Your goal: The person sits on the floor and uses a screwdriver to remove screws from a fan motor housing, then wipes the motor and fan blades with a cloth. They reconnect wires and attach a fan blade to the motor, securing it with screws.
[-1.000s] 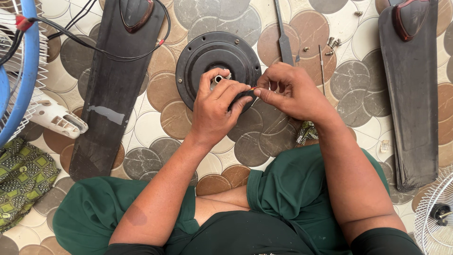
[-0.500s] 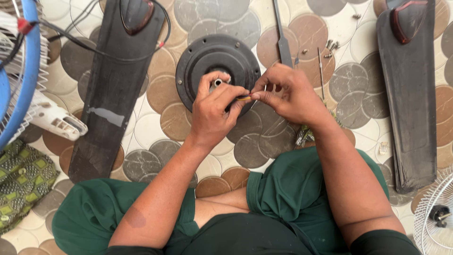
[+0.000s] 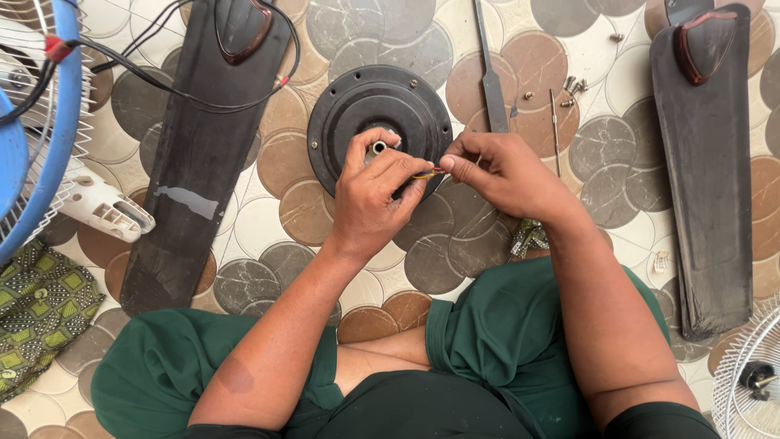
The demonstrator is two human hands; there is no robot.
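Observation:
A round black fan motor housing (image 3: 357, 110) lies on the patterned floor, its metal shaft end showing at the centre. My left hand (image 3: 374, 195) rests over the housing's lower edge, fingers pinching thin yellow and red wires (image 3: 428, 172). My right hand (image 3: 500, 171) meets it from the right, its fingertips pinched on the same wires. Both hands hover just in front of the housing.
Two dark fan blades lie on the floor, one at left (image 3: 199, 154) and one at right (image 3: 703, 162). A blue fan guard (image 3: 36, 122) stands at far left, a white grille (image 3: 747, 378) at bottom right. Loose screws (image 3: 569, 85) and a flat metal tool (image 3: 491, 77) lie behind my right hand.
Both hands stay together at the housing; the fingers have shifted slightly on the wires. Nothing else has moved.

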